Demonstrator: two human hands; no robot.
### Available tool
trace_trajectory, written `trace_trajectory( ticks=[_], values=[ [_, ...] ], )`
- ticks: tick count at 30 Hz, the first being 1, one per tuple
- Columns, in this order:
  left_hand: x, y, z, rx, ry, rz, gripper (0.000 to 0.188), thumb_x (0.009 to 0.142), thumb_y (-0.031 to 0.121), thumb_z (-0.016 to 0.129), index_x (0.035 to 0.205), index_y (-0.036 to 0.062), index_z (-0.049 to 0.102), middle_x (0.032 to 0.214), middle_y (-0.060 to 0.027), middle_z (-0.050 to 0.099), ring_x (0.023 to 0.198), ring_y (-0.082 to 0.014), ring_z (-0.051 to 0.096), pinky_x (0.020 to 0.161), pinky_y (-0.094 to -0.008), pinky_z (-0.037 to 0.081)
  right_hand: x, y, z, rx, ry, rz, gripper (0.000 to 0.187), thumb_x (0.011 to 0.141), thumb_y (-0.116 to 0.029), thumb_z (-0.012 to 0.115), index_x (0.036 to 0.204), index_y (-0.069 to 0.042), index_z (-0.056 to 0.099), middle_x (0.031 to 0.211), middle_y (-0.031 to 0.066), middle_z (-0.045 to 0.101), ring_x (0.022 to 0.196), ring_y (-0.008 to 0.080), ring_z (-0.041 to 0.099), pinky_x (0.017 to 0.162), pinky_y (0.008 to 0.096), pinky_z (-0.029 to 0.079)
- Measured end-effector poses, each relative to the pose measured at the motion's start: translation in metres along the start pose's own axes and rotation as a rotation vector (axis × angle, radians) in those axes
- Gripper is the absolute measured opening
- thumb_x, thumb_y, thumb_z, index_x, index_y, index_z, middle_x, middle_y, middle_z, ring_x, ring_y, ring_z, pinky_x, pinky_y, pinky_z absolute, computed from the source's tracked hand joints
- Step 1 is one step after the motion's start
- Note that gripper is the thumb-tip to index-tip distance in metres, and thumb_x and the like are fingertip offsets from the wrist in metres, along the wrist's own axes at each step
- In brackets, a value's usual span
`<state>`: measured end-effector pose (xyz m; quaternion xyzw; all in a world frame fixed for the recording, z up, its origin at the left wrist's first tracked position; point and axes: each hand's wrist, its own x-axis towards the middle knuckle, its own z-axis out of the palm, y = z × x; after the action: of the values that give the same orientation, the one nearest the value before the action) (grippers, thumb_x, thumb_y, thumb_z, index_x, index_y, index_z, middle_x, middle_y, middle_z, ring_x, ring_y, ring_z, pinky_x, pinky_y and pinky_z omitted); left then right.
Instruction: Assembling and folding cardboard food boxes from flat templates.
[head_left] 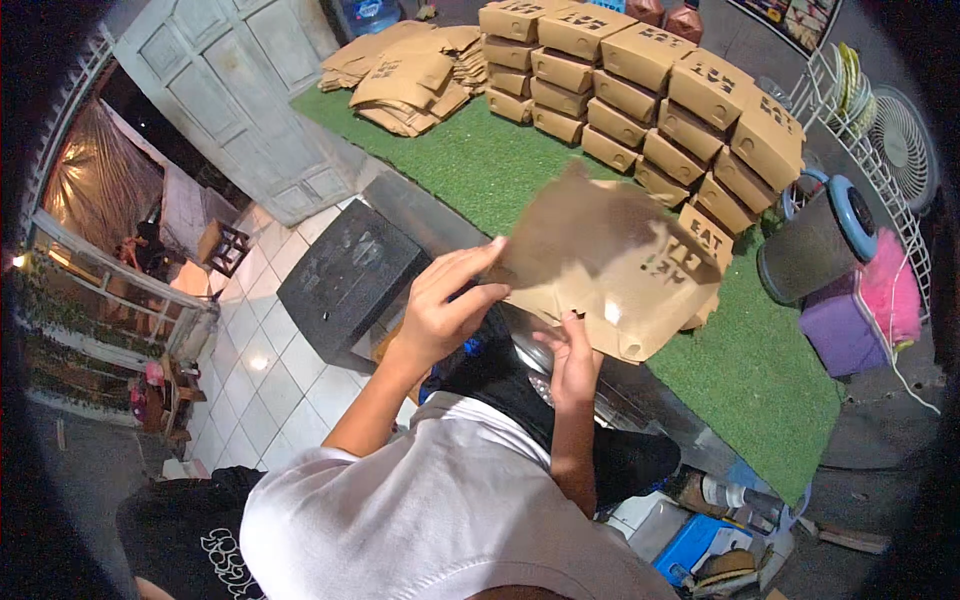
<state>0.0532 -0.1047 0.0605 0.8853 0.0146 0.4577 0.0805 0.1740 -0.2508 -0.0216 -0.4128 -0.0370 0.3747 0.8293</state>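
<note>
Item: flat cardboard box blank (610, 275), being held above the green-matted desk (760, 370). Your left hand (445, 305) is reaching up, fingers (470, 262) pinching its left edge. Your right hand (575, 360) is supporting it from beneath, fingers clamping the lower edge. Stacked folded boxes (660, 100) are sitting behind.

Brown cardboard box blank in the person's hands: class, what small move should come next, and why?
Probably fold the raised flap down to close a side. The box blank is only half-formed, the left hand pinching its flap and the right hand bracing its lower edge, while finished boxes are stacked on the green mat.
</note>
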Motion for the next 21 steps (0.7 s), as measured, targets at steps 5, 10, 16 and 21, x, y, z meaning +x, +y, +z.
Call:
trace_trajectory(
  ticks=[5, 10, 16, 21],
  values=[
    [-0.015, 0.014, 0.017, -0.058, -0.064, -0.337, 0.024, 0.074, -0.006, 0.077, 0.094, 0.0047, 0.07, 0.108, -0.015, 0.071, 0.095, -0.03, 0.071, 0.081, -0.035, 0.058, 0.003, -0.001, -0.006, -0.121, 0.004, 0.004, 0.022, 0.097, -0.012, 0.063, 0.115, 0.0, 0.063, 0.102, 0.0082, 0.066, 0.086, 0.016, 0.066, 0.072, 0.0291, 0.057],
    [-0.015, 0.012, 0.031, -0.049, -0.073, -0.407, 0.018, 0.076, -0.007, 0.075, 0.091, -0.0006, 0.065, 0.1, -0.0175, 0.069, 0.088, -0.0331, 0.07, 0.077, -0.0373, 0.056, 0.001, 0.0, -0.013, -0.32, -0.112, -0.107, 0.021, 0.098, -0.015, 0.064, 0.112, 0.002, 0.064, 0.104, 0.0074, 0.069, 0.083, 0.0123, 0.066, 0.075, 0.0272, 0.054],
    [-0.006, 0.024, 0.022, -0.03, -0.149, -0.486, 0.016, 0.076, -0.006, 0.074, 0.088, 0.0006, 0.065, 0.096, -0.0178, 0.07, 0.087, -0.0326, 0.071, 0.078, -0.0353, 0.055, -0.026, -0.041, 0.012, -0.671, -0.015, -0.514, 0.028, 0.09, -0.02, 0.072, 0.107, 0.002, 0.067, 0.102, 0.0116, 0.069, 0.09, 0.0227, 0.066, 0.082, 0.0355, 0.051],
    [0.002, 0.042, 0.025, -0.156, -0.119, -0.577, 0.017, 0.075, -0.007, 0.074, 0.086, 0.0005, 0.065, 0.093, -0.0159, 0.07, 0.085, -0.0283, 0.071, 0.075, -0.0326, 0.054, -0.032, -0.063, 0.004, -0.769, -0.044, -0.639, 0.035, 0.088, -0.023, 0.074, 0.111, 0.002, 0.066, 0.108, 0.016, 0.067, 0.099, 0.0298, 0.063, 0.091, 0.0416, 0.048]
  ],
)
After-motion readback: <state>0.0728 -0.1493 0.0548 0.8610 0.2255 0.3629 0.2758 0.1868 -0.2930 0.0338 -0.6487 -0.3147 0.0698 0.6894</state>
